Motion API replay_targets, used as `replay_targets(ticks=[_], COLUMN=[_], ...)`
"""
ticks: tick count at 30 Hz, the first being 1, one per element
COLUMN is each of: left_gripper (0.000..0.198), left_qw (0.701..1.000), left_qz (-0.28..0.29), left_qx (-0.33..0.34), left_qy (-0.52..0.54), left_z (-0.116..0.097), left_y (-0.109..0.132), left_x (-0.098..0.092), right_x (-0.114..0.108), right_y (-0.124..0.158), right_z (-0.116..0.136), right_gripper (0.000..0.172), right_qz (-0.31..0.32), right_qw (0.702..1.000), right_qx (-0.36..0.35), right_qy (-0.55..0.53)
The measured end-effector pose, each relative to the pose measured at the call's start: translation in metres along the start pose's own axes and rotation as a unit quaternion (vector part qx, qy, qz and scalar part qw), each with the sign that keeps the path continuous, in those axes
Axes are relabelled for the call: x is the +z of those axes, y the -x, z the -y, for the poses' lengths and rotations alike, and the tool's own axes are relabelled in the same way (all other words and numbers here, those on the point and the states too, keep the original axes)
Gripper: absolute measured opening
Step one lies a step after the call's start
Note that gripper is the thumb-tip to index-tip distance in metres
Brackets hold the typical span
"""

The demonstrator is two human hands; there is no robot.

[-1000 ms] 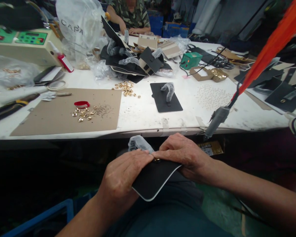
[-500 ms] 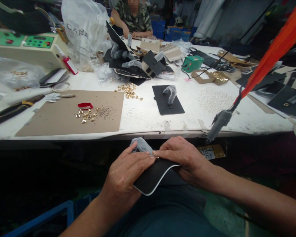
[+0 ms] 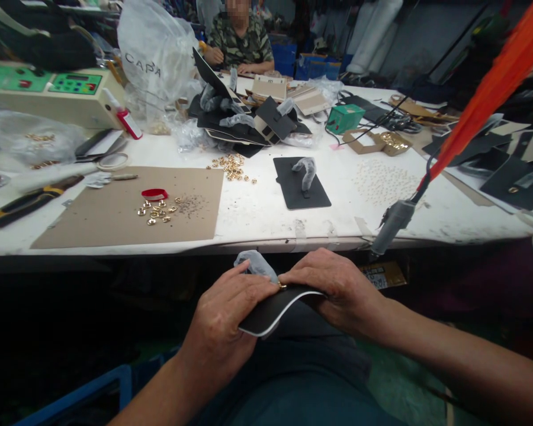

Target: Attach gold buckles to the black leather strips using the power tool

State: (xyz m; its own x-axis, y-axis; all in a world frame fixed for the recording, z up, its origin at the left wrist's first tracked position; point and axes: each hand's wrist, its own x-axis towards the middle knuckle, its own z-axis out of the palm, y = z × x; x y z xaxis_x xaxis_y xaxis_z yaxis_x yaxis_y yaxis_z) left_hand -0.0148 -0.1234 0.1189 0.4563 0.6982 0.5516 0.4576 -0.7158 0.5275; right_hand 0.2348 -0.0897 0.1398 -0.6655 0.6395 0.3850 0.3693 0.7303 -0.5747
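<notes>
Both hands work on one black panel [image 3: 264, 318], which is held in the air in front of the person's body, below the front edge of the white table [image 3: 257, 222]. The step in hand, as I judge it, is pressing or adjusting a small gold fitting [image 3: 282, 286] on this panel. A next move on it seems to call for a firm, even hold from both sides, because the panel is bending and its pale near edge makes a wave. The left hand [image 3: 222, 310] is closed over the left part, its fingers lying close together across the top; one finger is raised near the plastic-wrapped handle [image 3: 256, 265]. The right hand [image 3: 335, 281] grips the right part, with its fingers curled and narrow. The tips of both hands come almost together at the gold fitting, which sits just under them and is partly covered, so I cannot tell how hard they press. The wrapped handle stands up behind the fingertips, on the far side. What the fingers under the panel do, I cannot see.
</notes>
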Motion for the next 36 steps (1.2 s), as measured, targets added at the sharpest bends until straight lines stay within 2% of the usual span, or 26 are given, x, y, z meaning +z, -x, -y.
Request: replay_targets(ticks=[7,13,21,28,36], left_gripper=[0.041,0.031,0.029,0.031,0.026], left_qw=[0.999,0.998,0.996,0.996,0.998], left_qz=[0.023,0.025,0.014,0.027,0.057], left_qx=[0.02,0.049,0.084,0.057,0.036], left_qy=[0.024,-0.001,-0.034,-0.058,-0.015], left_z=[0.002,0.0,-0.01,-0.008,-0.008], left_y=[0.001,0.001,0.005,0.001,-0.009], left_x=[0.0,-0.002,-0.003,-0.002,-0.002], right_x=[-0.006,-0.004,-0.015,-0.017,-0.016], right_y=[-0.008,-0.004,-0.006,-0.004,0.0], right_z=[-0.003,-0.004,0.008,0.007,0.003], right_gripper=[0.028,0.031,0.025,0.028,0.03], right_qz=[0.074,0.029,0.052,0.058,0.067], right_qw=[0.997,1.0,0.995,0.996,0.996], right_qx=[-0.001,0.001,0.026,0.026,0.039], right_qy=[0.006,-0.01,-0.077,-0.068,-0.048])
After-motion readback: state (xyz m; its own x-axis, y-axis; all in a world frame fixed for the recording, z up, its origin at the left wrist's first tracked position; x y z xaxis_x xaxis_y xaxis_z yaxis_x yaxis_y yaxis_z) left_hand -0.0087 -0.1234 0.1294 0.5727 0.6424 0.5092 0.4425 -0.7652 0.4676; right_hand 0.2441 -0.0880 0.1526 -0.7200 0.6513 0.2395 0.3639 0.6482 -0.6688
